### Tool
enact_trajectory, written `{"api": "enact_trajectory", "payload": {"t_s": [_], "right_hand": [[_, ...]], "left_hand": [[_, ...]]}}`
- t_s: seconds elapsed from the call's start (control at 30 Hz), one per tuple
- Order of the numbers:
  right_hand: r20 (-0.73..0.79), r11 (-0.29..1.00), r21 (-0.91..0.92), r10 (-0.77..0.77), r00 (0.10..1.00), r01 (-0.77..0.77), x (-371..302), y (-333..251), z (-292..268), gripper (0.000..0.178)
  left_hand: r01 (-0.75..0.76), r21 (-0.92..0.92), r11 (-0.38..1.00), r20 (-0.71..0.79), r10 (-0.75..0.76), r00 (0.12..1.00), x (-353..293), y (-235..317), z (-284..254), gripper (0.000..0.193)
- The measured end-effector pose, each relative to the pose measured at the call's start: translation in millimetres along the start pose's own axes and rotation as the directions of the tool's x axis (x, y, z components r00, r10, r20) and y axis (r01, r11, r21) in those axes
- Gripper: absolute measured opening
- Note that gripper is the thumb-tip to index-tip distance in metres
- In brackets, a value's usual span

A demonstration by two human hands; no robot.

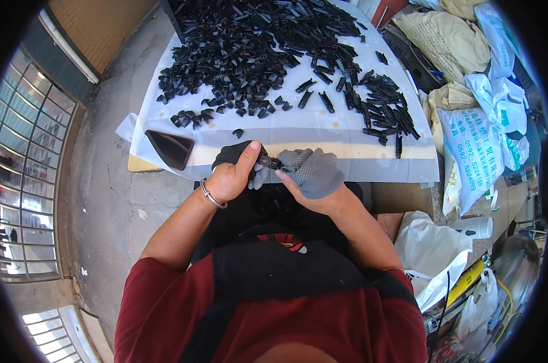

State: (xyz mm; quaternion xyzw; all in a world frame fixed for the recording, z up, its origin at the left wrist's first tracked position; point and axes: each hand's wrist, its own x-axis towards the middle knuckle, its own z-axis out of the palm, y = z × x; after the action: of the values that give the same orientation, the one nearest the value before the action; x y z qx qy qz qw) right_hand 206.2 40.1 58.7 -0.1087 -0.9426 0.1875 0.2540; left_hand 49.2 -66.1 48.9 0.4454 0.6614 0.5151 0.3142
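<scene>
Between my two hands, just past the table's near edge, is a small black plastic part [270,162]. My left hand [236,168], in a dark glove with the thumb bare, is closed on its left end. A grey dotted glove covers most of my right hand [313,172], whose fingers pinch the part's right end. On the table, a large heap of short curved black pieces [225,72] lies at the far left. Long narrow black pieces [382,109] are piled on the right side, a few of them lying apart. One curved piece [238,133] rests alone near my left hand.
A white plastic sheet [358,158] covers the table. A dark smartphone [171,149] lies at its near left corner. Filled sacks [446,45] and printed white bags [470,154] crowd the right side, with a white plastic bag [428,248] lower down. A barred window [29,175] is at left.
</scene>
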Motion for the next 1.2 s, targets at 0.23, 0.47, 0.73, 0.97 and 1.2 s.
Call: {"api": "enact_trajectory", "payload": {"t_s": [0.23, 0.47, 0.73, 0.97, 1.2], "right_hand": [[-0.034, 0.978, -0.201, -0.058, 0.998, 0.05, 3.1, -13.8, -2.8, 0.017], [-0.012, 0.999, 0.053, 0.007, 1.0, -0.006, -6.1, -4.2, 27.2, 0.025], [-0.087, 0.842, -0.415, 0.34, 0.936, -0.345, 31.8, 89.3, -11.3, 0.021], [0.087, 0.781, -0.529, 0.438, 0.895, -0.331, 52.6, 120.0, -4.6, 0.02], [0.102, 0.796, -0.49, 0.458, 0.883, -0.356, 50.0, 98.4, -7.8, 0.021]], "left_hand": [[-0.046, 0.092, 0.995, 0.039, 0.042, 0.998, -2.8, 7.3, 1.3, 0.044], [-0.172, 0.433, 0.885, 0.184, 0.099, 0.978, -0.6, -0.1, 3.4, 0.038], [0.014, 0.793, 0.608, -0.192, 0.227, 0.955, 28.8, -35.7, -31.7, 0.039], [-0.129, 0.872, 0.472, 0.053, 0.169, 0.984, 55.5, -43.7, -23.7, 0.024], [-0.165, 0.856, 0.49, 0.068, 0.21, 0.975, 47.0, -45.8, -29.3, 0.027]]}}
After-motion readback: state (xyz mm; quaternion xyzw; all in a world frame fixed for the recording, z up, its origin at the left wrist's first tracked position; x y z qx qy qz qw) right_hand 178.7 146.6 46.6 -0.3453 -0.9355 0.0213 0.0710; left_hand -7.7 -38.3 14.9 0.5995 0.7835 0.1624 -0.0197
